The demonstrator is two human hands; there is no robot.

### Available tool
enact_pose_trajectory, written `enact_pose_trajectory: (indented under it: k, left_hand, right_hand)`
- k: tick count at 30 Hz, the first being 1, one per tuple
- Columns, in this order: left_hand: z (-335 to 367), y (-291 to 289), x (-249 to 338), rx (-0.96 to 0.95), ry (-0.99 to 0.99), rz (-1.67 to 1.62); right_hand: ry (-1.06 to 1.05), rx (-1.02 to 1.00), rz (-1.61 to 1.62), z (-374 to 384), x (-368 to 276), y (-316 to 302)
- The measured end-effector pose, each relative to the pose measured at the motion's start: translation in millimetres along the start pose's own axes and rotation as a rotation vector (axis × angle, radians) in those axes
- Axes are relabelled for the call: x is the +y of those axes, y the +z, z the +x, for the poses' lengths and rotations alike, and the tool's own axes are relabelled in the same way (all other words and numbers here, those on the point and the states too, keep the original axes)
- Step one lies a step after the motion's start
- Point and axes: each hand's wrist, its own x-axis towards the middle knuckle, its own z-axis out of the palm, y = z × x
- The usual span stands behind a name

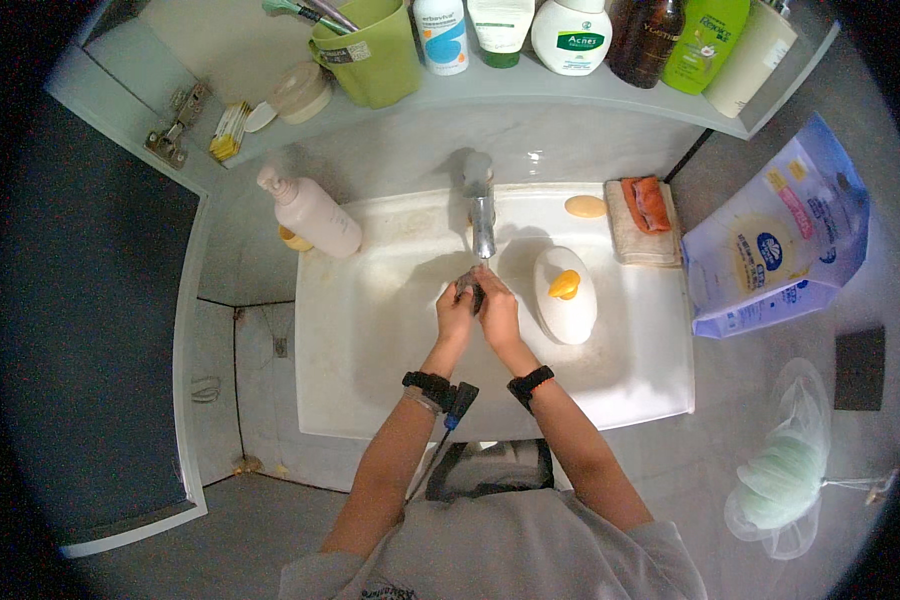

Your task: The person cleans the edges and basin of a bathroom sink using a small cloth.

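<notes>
Both hands meet over the white sink basin (390,330), just below the chrome faucet (481,225). Between my left hand (455,315) and my right hand (498,308) is a small dark grey thing (474,296). Fingers of both hands close round it and hide most of it, so its kind cannot be made out. Right of my right hand, a white bottle with a yellow top (565,320) stands in the basin. Each wrist wears a black band, and a cable with a dark plug hangs by the left one.
A pale pump bottle (315,215) is at the rim's left; a yellowish soap bar (585,206) and an orange cloth on a folded towel (642,245) lie at the right. A purple pouch (770,240), green bath puff (778,480) and bottle-lined shelf (510,95) surround the sink.
</notes>
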Motion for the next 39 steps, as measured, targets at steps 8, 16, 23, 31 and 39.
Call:
enact_pose_trajectory:
  k: [8, 16, 23, 31, 39]
  left_hand:
    - [5, -7, 7, -0.017, 0.048, 0.078]
    - [3, 4, 13, -0.005, 0.008, 0.103]
    - [-1, 3, 15, -0.024, -0.024, 0.062]
    - [4, 8, 12, -0.034, 0.046, 0.076]
    - [-4, 4, 11, -0.028, 0.047, 0.125]
  right_hand:
    - [0.363, 0.064, 0.251, 11, 1, -13]
    - [-0.189, 0.157, -0.020, -7, -10, 4]
    - [0.269, 0.045, 0.072, 7, 12, -6]
    - [-0.130, 0.194, -0.001, -6, -14, 0]
    - [-0.118, 0.099, -0.087, -5, -2, -6]
